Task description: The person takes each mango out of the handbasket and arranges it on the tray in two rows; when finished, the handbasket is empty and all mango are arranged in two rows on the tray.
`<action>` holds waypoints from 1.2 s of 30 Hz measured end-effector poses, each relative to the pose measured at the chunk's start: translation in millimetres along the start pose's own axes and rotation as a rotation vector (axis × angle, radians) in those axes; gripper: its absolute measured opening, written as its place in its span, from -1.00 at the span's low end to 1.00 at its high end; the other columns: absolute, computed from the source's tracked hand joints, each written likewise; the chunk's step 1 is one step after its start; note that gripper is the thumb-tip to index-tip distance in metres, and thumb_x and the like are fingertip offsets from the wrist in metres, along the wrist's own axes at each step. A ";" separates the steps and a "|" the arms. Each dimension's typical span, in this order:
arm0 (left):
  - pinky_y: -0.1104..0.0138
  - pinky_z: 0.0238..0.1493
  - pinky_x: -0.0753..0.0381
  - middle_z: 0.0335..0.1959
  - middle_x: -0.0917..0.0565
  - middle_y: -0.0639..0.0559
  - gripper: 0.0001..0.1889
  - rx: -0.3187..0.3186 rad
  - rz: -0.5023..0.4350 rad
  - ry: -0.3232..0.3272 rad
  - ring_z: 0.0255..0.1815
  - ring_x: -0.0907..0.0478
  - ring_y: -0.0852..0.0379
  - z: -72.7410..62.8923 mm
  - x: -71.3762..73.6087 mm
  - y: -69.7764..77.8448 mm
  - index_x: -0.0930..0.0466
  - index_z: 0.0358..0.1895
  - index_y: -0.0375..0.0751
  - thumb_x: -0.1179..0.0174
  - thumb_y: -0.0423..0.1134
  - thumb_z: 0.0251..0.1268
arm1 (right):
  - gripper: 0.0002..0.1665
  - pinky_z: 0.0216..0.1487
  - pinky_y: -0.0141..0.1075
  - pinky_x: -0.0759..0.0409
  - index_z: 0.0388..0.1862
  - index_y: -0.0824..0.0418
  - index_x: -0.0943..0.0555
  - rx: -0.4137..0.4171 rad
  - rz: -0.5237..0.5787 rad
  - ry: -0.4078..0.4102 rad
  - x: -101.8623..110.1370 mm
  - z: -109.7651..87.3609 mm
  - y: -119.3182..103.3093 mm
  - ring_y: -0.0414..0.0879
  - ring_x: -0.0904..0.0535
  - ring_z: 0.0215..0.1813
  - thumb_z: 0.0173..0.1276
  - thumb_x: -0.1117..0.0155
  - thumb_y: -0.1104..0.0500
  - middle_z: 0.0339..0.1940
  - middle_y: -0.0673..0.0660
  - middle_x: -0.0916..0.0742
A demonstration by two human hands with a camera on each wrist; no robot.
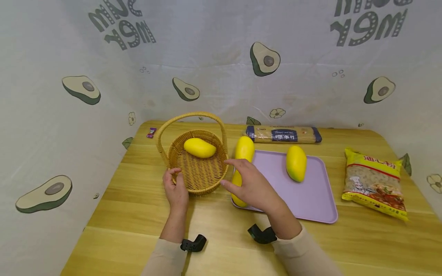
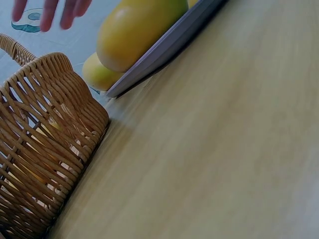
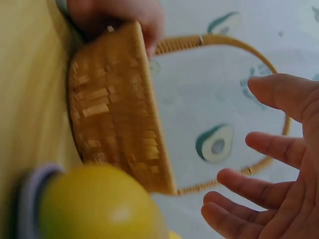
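Note:
A wicker basket (image 1: 203, 189) with a tall arched handle stands on the table, and one yellow mango (image 1: 199, 147) lies inside it. My left hand (image 1: 176, 191) grips the basket's near left rim, its fingers over the edge in the right wrist view. With fingers spread and nothing in them, my right hand (image 1: 255, 188) hovers by the basket's right side, above the left edge of a lilac tray (image 1: 300, 199). Two mangoes lie along that edge, a far mango (image 1: 244, 147) and a near mango (image 1: 239, 197) partly hidden by the hand. A greenish-yellow mango (image 1: 296, 163) rests farther right on the tray.
Behind the tray lies a long pack of spaghetti (image 1: 283, 135). A yellow bag of pasta (image 1: 374, 184) is at the right. One small purple wrapped candy (image 1: 151, 132) sits at the far left corner. A curtain with avocado prints (image 1: 221, 57) encloses the wooden table (image 1: 131, 207).

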State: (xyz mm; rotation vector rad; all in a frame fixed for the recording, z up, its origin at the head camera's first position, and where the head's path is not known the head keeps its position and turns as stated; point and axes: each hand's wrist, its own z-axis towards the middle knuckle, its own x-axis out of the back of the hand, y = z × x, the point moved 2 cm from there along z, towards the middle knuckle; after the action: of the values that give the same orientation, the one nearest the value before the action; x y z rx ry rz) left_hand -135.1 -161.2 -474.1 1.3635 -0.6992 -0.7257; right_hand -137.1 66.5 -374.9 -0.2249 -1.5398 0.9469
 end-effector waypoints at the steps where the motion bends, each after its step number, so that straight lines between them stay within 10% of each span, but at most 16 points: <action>1: -0.06 0.69 0.14 0.39 -0.40 -0.22 -0.80 0.000 -0.001 0.000 0.68 0.01 -0.17 0.0 -0.3 -0.2 -0.51 -0.03 -0.40 -0.01 -0.33 0.46 | -0.27 0.42 0.12 -0.48 0.45 0.11 -0.46 0.020 0.005 -0.003 -5.5 0.9 -3.5 0.11 -0.48 0.44 0.38 -0.40 -0.10 0.40 0.16 -0.58; 18: -0.08 0.68 0.10 0.39 -0.41 -0.20 -0.82 0.007 0.027 -0.005 0.67 -0.03 -0.15 3.2 -1.7 -1.7 -0.55 -0.07 -0.31 -0.06 -0.30 0.41 | -0.17 0.46 0.10 -0.45 0.50 0.04 -0.37 0.035 0.113 0.179 -71.3 65.6 -32.6 0.09 -0.37 0.52 0.35 -0.40 -0.18 0.49 0.14 -0.47; 36: -0.05 0.69 0.11 0.39 -0.40 -0.23 -0.78 0.010 0.004 0.012 0.67 -0.02 -0.16 1.6 -1.2 1.5 -0.53 -0.03 -0.41 -0.05 -0.32 0.41 | -0.07 0.51 0.03 -0.41 0.54 0.00 -0.33 -0.113 0.107 0.211 -82.0 139.8 -20.9 0.12 -0.34 0.54 0.27 -0.48 -0.19 0.54 0.14 -0.38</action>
State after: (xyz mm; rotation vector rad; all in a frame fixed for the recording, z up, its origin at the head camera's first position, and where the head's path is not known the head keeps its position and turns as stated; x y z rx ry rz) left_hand -137.0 -161.1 -472.5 1.3744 -0.6966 -0.7111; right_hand -236.2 -58.8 -409.0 -0.4777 -1.3980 0.8903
